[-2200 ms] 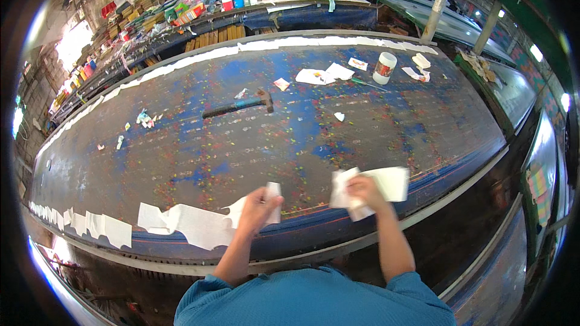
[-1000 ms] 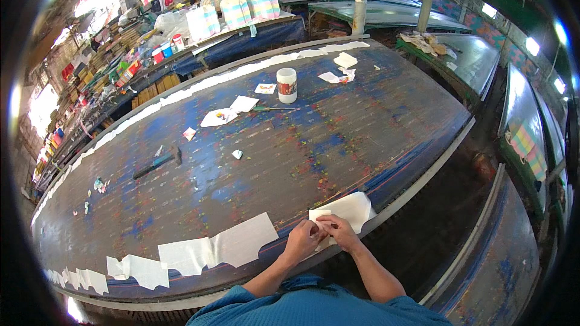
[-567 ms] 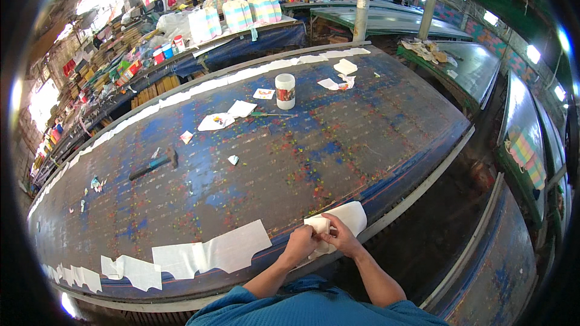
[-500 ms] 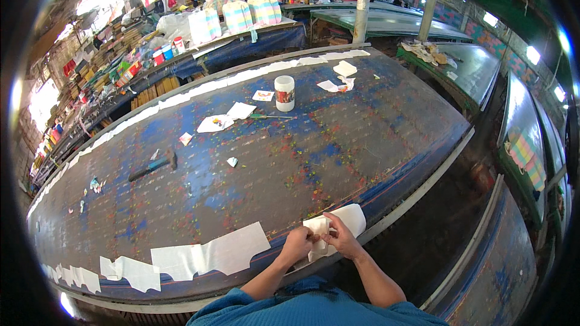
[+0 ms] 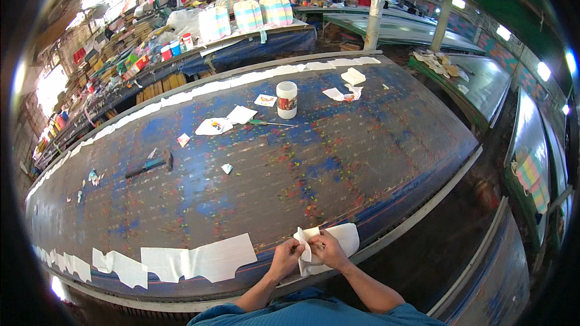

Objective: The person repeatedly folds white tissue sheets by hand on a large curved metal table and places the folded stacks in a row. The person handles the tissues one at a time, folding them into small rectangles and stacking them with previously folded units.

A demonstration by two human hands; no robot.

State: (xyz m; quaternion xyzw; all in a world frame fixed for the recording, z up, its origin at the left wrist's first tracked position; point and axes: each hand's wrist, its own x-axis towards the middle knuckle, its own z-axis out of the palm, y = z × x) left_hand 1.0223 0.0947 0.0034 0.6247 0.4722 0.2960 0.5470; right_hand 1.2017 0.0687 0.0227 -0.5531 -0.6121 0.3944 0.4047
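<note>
At the near edge of the long table, a stack of white cut cloth pieces (image 5: 344,238) lies in front of me. My left hand (image 5: 286,257) pinches the lifted edge of a white cloth piece (image 5: 306,246). Fingers bent, my right hand (image 5: 328,250) grips the same cloth over the stack. The fingertips of both hands are partly hidden by the folds. To the left of my hands, more white cloth pieces (image 5: 211,258) lie flat in a row along the near edge.
The paint-stained table (image 5: 254,193) bears a hammer (image 5: 150,164), a white jar (image 5: 287,100), a screwdriver (image 5: 272,124) and several paper scraps (image 5: 214,127). A white cloth strip (image 5: 199,87) lines its far edge. Striped bundles (image 5: 248,15) stand beyond. Another table (image 5: 489,271) is at right.
The cloth's edge has been raised and folded up between my hands. Both hands have shifted slightly left in the picture, and the whole view has turned a little.
</note>
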